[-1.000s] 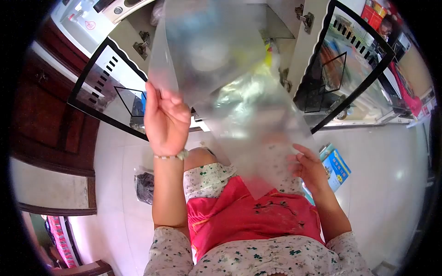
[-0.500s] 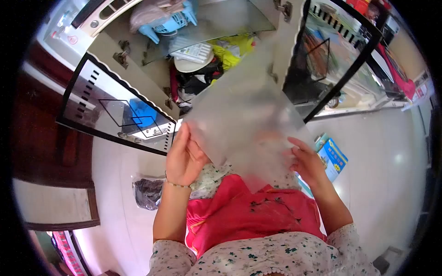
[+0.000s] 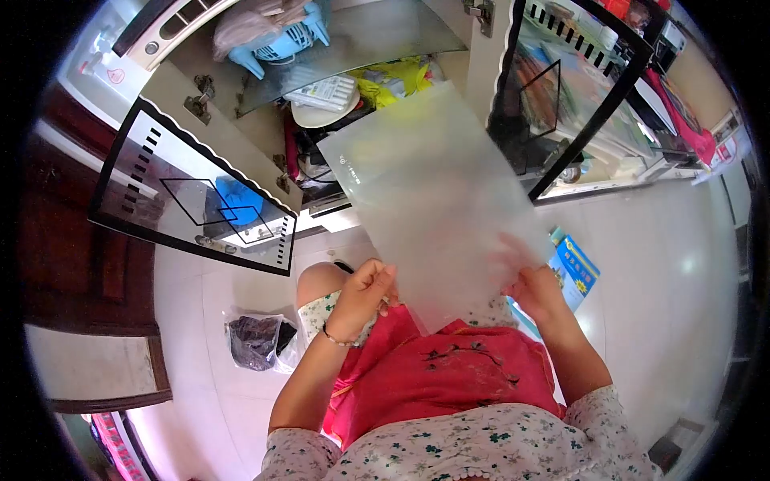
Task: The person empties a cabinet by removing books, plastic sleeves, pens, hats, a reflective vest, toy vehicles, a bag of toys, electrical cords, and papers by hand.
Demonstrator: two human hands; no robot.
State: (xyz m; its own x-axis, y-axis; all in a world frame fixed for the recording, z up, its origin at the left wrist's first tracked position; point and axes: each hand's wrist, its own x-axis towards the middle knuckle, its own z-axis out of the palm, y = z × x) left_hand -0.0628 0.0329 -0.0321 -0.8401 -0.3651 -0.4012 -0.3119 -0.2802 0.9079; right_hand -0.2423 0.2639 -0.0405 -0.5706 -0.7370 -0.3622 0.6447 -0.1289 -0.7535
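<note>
Frosted plastic sleeve (image 3: 437,192): sat tilted above the red embroidered cloth (image 3: 449,373) on the lap, just in front of an open cabinet (image 3: 489,80);
Left hand (image 3: 363,300): fingers were curled right at the sleeve's left edge; honestly couldn't tell if they pinched it;
Right hand (image 3: 536,290): pinched the right edge, fingertips blurry through the plastic;
Tile floor (image 3: 650,272): blue book (image 3: 579,260) lay to the right.

Frosted plastic sleeve (image 3: 441,188): rectangular, translucent, colourless, spread fairly flat, small white print by its upper-left edge. Held up aslant between left hand (image 3: 365,301) and right hand (image 3: 536,290), one corner pointing toward the body. Right-hand fingers show blurred through it.
</note>
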